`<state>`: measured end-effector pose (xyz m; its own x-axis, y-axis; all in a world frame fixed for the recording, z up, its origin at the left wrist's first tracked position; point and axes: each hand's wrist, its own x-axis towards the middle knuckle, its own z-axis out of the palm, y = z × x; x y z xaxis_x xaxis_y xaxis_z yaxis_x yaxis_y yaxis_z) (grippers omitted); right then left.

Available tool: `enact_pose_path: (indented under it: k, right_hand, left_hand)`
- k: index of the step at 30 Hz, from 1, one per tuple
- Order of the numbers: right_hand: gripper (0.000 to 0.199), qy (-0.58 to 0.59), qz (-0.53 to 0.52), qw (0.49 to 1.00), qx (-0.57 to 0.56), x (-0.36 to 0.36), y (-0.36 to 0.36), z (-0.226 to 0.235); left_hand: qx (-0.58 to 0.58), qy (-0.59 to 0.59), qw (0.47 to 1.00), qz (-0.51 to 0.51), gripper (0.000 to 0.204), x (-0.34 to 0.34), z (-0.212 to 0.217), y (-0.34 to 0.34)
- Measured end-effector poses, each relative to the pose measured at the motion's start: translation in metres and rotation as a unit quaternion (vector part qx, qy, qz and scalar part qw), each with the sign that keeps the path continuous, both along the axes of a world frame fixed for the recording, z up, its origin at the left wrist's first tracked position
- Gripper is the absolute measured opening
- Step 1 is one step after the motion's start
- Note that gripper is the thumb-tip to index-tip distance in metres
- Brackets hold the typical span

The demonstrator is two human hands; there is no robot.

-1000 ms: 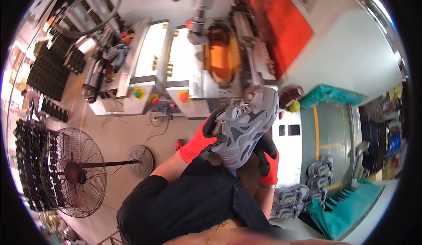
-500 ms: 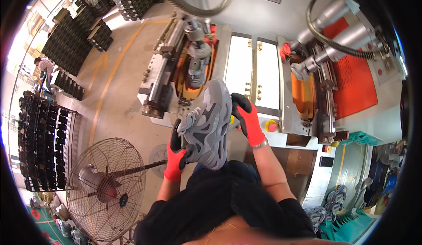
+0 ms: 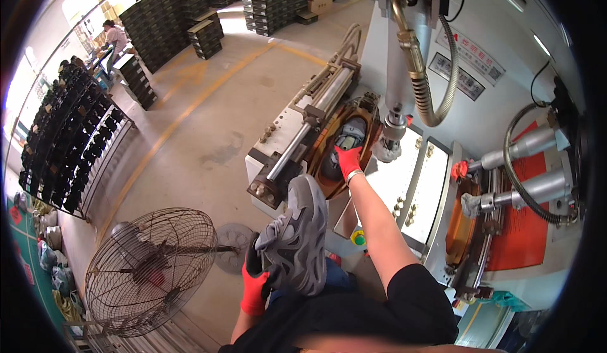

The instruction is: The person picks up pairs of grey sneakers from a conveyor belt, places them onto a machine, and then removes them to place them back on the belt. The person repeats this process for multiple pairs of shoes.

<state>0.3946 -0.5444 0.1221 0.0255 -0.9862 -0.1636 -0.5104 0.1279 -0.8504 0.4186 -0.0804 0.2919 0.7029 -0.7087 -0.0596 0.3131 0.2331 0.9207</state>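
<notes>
I count two grey shoes: one gripped in my left hand at my waist; my right hand rests on another in the press cavity, fingers apparently grasping it.

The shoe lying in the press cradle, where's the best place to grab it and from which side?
Probably by the heel end of the dark shoe, coming from above on the person's side. It lies lengthwise in the orange-rimmed cradle, whose walls close off its flanks, and the right hand already rests on that near end. The left hand is occupied with the grey sneaker.
</notes>
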Motion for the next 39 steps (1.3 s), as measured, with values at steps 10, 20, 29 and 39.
enact_pose_path:
  k: [10,20,29,39]
  right_hand:
    - [0.041,-0.268,-0.016,0.963,0.018,-0.066,-0.021,0.004]
    - [0.033,-0.192,0.208,0.906,-0.315,-0.212,0.22,0.124]
    - [0.053,-0.551,-0.03,0.831,0.068,-0.312,0.325,0.155]
    - [0.061,-0.54,-0.21,0.815,-0.019,-0.337,0.391,0.179]
  left_hand:
    - [0.025,-0.058,0.998,0.018,0.089,0.013,-0.015,0.01]
    - [0.012,-0.215,0.976,-0.026,0.071,0.067,0.025,-0.056]
    - [-0.003,-0.02,0.962,-0.274,0.061,0.081,0.002,-0.243]
    - [0.269,-0.546,0.769,-0.198,0.083,0.063,-0.097,-0.436]
